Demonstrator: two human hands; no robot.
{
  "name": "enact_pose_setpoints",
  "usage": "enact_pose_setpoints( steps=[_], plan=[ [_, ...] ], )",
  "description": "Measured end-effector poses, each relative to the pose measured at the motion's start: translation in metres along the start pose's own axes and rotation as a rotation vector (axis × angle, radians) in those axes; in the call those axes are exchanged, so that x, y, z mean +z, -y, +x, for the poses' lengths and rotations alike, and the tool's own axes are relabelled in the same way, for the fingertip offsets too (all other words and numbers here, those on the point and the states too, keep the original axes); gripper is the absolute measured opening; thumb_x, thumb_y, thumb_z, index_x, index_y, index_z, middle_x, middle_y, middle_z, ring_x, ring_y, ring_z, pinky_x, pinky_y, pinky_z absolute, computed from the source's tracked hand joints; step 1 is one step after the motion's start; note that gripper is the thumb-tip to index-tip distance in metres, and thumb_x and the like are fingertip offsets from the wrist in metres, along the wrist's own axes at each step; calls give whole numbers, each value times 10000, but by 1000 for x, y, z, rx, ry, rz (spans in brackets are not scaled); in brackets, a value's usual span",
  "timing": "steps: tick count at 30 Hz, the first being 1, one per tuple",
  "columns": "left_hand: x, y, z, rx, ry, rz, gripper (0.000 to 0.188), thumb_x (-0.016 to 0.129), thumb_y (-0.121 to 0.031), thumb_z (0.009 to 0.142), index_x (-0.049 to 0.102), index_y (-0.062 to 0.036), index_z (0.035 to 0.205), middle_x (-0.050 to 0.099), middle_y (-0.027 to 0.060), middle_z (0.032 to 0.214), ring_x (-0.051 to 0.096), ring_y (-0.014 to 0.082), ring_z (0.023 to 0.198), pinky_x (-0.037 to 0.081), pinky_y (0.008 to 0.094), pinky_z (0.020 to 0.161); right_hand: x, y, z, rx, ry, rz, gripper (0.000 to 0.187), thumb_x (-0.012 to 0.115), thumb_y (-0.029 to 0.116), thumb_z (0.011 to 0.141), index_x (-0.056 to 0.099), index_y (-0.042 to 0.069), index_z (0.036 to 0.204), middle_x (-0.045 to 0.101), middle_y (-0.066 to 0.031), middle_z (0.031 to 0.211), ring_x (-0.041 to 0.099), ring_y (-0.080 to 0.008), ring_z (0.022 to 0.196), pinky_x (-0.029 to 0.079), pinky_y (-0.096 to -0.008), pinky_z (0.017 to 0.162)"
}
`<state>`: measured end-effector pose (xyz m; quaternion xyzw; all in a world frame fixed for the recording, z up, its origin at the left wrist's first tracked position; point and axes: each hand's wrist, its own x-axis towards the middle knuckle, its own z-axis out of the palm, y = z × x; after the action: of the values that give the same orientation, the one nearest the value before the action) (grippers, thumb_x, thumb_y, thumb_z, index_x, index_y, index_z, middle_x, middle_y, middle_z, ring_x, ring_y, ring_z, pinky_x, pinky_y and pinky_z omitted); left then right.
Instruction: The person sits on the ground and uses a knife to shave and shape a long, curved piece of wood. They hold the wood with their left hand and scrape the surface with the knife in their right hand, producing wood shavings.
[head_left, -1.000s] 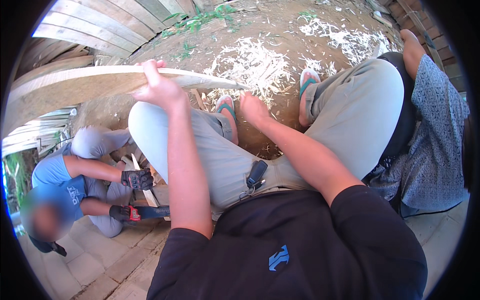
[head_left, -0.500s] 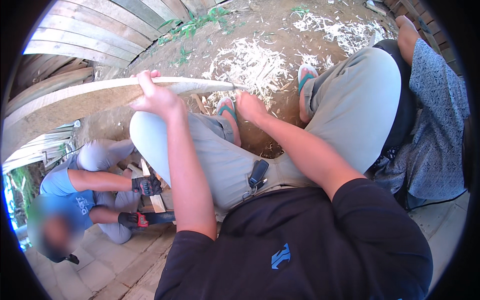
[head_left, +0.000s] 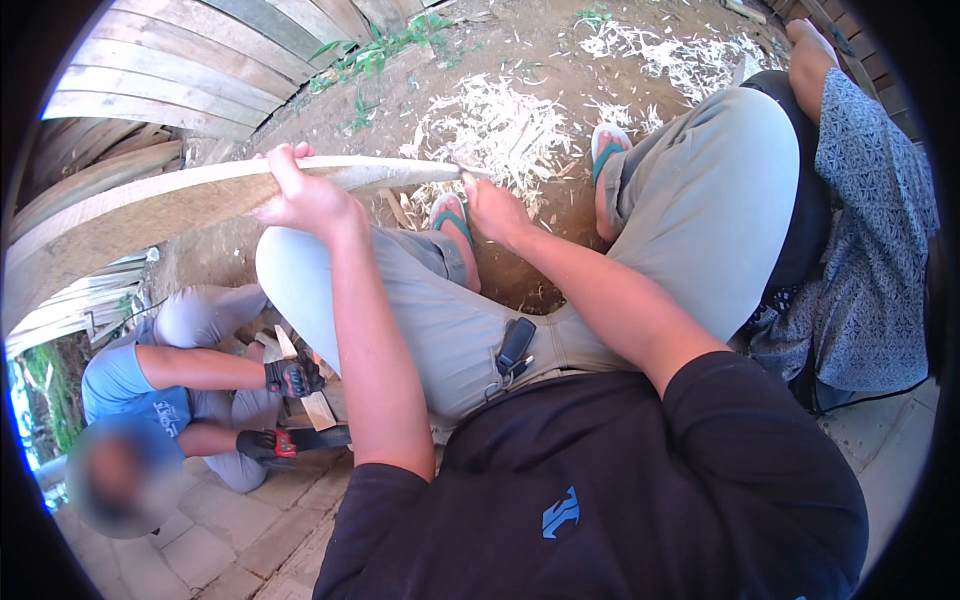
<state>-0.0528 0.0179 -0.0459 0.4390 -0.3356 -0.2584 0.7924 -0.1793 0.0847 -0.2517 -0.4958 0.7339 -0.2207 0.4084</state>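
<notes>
a long, pale wooden slat (head_left: 170,205) is held across the raised left knee, its long axis running from the left edge of the view toward the middle, where it narrows to a shaved, pointed end aimed at the right hand (head_left: 497,208). the left hand (head_left: 300,190) is closed over the slat's upper edge, fingers wrapped round it. the right hand is curled just at the tapered tip; whether a tool is gripped there cannot be told. compared with the picture a second ago, the slat is seen slightly lower and its tip closer to the right hand, while the grip of the left hand is unchanged. the wood is light, flat and smooth-faced, gently bowed by the lens. pale curled shavings (head_left: 500,125) are scattered over the brown dirt ground (head_left: 520,40) beyond the feet in blue-green sandals (head_left: 452,215). at lower left a crouching person in black gloves (head_left: 290,378) is seen on paving stones (head_left: 200,545), with small wood pieces (head_left: 315,405) held.
</notes>
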Motion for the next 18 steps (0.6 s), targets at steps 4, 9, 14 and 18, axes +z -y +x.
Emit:
enact_pose_setpoints(
  steps=[4, 9, 14, 18],
  plan=[
    [-3, 3, 3, -24, -73, 36, 345, 627, -54, 795, 476, 45, 1088, 569, 112, 913, 567, 180, 739, 481, 344, 732, -18, 8, -18, -99, -50, 25, 403, 451, 351, 1003, 564, 31, 1220, 709, -233, 1052, 675, -444, 984, 520, -525, 876],
    [6, -1, -1, -14, -50, -6, 331, 621, -61, 789, 482, 32, 1075, 572, 105, 870, 556, 183, 713, 477, 346, 718, 9, -64, 22, 126, 102, -265, 390, 428, 345, 1031, 573, 47, 1238, 709, -246, 981, 685, -428, 950, 530, -540, 830],
    [-6, 2, 1, 9, 6, 20, 406, 622, -77, 792, 454, 37, 1142, 572, 106, 856, 557, 185, 720, 477, 348, 721, 1, -1, -6, -105, -30, -116, 378, 430, 344, 1042, 595, 53, 1219, 719, -231, 988, 700, -429, 913, 558, -522, 785],
    [1, -1, -1, -15, -61, 31, 467, 629, -95, 794, 419, 43, 1188, 572, 112, 856, 563, 189, 747, 476, 349, 750, -7, -2, -7, -154, -86, -61, 403, 414, 363, 1047, 608, 42, 1194, 722, -231, 990, 702, -417, 941, 547, -521, 836]
  ],
)
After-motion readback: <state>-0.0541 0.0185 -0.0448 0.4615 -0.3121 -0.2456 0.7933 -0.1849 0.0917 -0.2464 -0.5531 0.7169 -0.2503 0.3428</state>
